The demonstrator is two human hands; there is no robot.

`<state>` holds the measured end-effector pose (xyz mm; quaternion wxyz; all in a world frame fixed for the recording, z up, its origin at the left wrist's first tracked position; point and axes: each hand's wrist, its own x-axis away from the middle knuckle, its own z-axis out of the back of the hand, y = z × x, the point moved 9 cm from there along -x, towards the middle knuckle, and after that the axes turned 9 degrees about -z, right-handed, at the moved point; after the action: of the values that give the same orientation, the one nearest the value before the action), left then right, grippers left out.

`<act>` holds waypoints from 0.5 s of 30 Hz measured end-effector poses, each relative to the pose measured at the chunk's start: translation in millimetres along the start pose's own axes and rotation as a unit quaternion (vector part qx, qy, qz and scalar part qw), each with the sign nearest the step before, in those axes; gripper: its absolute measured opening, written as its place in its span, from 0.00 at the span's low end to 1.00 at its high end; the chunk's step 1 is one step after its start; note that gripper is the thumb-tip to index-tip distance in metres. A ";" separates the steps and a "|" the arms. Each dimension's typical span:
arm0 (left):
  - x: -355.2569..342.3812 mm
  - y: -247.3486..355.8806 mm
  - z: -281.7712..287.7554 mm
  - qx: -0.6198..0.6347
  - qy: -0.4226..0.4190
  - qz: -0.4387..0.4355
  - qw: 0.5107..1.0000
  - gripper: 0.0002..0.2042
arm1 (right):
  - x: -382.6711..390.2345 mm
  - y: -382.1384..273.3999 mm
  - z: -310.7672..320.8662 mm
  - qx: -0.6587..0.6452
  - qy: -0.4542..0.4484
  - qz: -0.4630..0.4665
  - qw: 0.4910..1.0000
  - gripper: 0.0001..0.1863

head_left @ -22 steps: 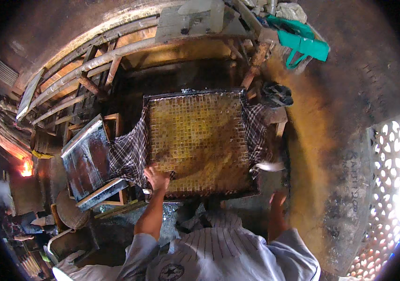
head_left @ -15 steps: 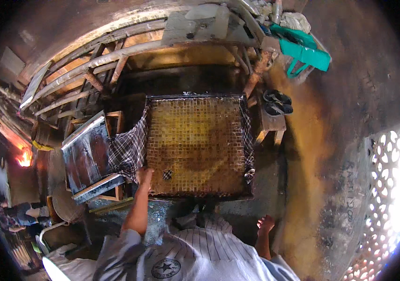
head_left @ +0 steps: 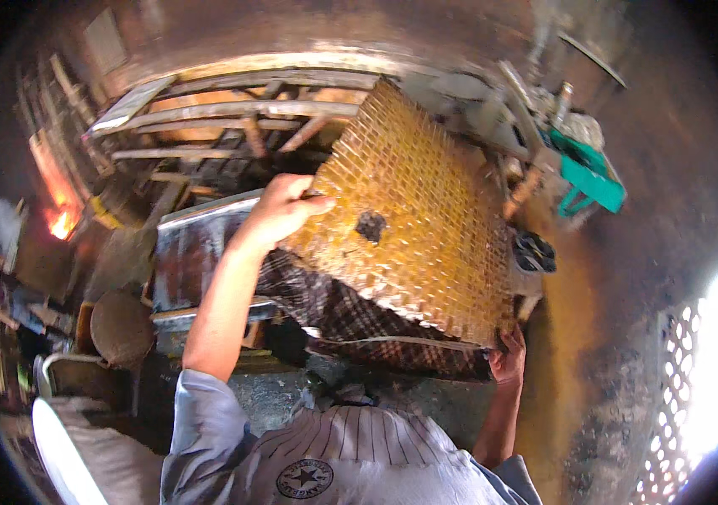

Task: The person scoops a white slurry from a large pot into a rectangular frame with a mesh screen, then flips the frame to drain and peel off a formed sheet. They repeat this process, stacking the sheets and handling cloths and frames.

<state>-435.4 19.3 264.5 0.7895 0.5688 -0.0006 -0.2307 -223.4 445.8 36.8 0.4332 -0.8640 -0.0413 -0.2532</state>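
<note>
A square woven bamboo mat (head_left: pixel 434 236) is tilted up in front of me, its left side raised. My left hand (head_left: pixel 286 210) is closed on the mat's left edge, thumb on the upper face. Near the mat's lower right corner my right hand (head_left: pixel 507 358) has its fingers closed round the edge. A dark patch (head_left: pixel 370 225), apparently a hole, shows in the weave close to my left hand. Below the mat, a dark plaid cloth (head_left: pixel 342 307) hangs in folds. The mat hides most of the cloth and whatever supports it.
At left stands a slanted, stained panel (head_left: pixel 195 261), with a round-topped stool (head_left: pixel 121 328) nearer me. A fire (head_left: pixel 62 225) burns farther left. Wooden rails (head_left: pixel 241 109) run along the back. Dark sandals (head_left: pixel 534 252) and a green bag (head_left: pixel 586 175) are at right.
The woven mat has come up out of its cloth-lined frame and tilted. My left hand has risen with its edge; my right hand has moved from beside me onto the lower right corner.
</note>
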 end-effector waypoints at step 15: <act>297.1 -142.8 411.7 -0.642 0.152 0.200 0.725 0.13 | -70.5 264.8 -476.1 0.227 -0.331 -0.009 0.916 0.23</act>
<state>-330.3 -494.0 203.8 0.9833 -0.0595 0.1536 0.0772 -398.9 -74.7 47.1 0.5771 -0.7763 -0.2463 0.0600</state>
